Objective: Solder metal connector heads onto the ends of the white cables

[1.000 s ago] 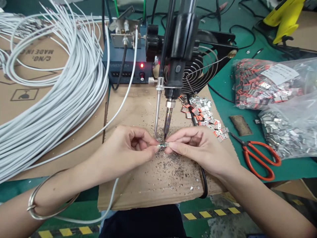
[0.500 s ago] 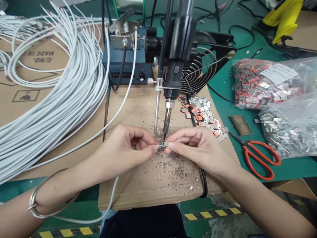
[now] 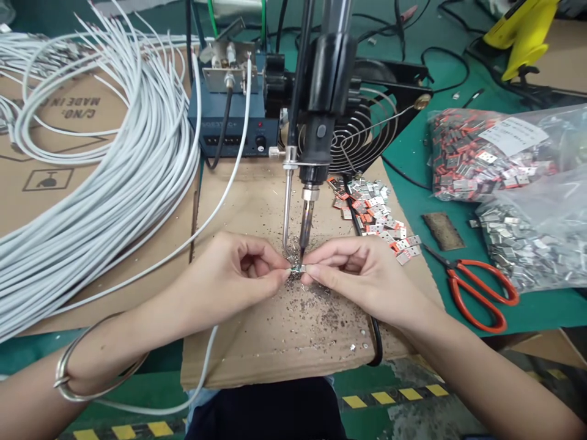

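Note:
My left hand (image 3: 245,269) pinches the end of a white cable (image 3: 208,357), whose length hangs below the wrist. Between thumb and fingers, my right hand (image 3: 362,269) grips a small metal USB connector (image 3: 301,268). Cable end and connector meet under the tip of a mounted soldering iron (image 3: 308,223); whether the tip touches the joint is too small to tell. A thin solder feed tube (image 3: 287,211) comes down just left of the iron. Below the hands, solder bits lie scattered on a cardboard sheet (image 3: 238,360).
A thick bundle of white cables (image 3: 137,159) covers the left. Behind stands a blue solder feeder (image 3: 233,131), beside a fan (image 3: 343,137). To the right are loose USB connectors (image 3: 378,211), orange-handled scissors (image 3: 481,293), a brown sponge (image 3: 443,231) and bags of metal parts (image 3: 495,156).
The whole view has shifted slightly, so everything sits a little further left. Both hands keep the same pinch under the iron tip.

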`<state>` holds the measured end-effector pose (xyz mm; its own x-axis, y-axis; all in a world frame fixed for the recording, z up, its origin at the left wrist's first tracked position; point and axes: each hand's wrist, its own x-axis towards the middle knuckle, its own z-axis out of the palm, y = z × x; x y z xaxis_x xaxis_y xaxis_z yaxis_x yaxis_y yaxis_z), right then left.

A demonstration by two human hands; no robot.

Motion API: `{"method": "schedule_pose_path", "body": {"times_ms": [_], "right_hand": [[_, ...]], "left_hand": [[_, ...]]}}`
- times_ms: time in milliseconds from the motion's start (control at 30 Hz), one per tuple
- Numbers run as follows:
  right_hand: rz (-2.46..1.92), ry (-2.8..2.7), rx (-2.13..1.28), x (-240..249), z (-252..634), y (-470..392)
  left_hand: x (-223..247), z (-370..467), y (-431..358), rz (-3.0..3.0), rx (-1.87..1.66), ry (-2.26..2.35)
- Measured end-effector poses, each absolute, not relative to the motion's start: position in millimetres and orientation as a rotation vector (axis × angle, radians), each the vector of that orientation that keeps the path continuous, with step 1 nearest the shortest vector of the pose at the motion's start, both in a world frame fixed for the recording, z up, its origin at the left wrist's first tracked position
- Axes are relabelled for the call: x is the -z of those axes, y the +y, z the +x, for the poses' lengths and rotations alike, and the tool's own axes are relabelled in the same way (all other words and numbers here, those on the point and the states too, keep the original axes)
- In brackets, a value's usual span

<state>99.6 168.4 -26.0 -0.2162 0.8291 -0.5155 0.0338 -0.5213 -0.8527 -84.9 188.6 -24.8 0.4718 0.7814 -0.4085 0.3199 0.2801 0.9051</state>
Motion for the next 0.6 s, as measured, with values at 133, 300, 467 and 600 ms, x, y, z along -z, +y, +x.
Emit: {"method": "schedule_pose_path", "body": {"times_ms": [133,300,467,600], "right_hand": [[-1.493,-1.025,-1.818,24.0,99.8,169.1],[-1.435,-1.019,-1.856,24.3,102.3,168.3],[-1.406,-1.022,-1.873,24.6,103.6,169.1],[-1.411,-1.025,-1.868,24.7,103.3,170.1]], "left_hand": [[26.3,-86.7,187.8,1.332,-0.426,1.075],[25.2,-86.9,186.8,1.335,-0.434,1.085],[25.2,-85.9,187.3,1.334,-0.449,1.071],[25.8,-85.4,187.9,1.321,-0.452,1.070]]}}
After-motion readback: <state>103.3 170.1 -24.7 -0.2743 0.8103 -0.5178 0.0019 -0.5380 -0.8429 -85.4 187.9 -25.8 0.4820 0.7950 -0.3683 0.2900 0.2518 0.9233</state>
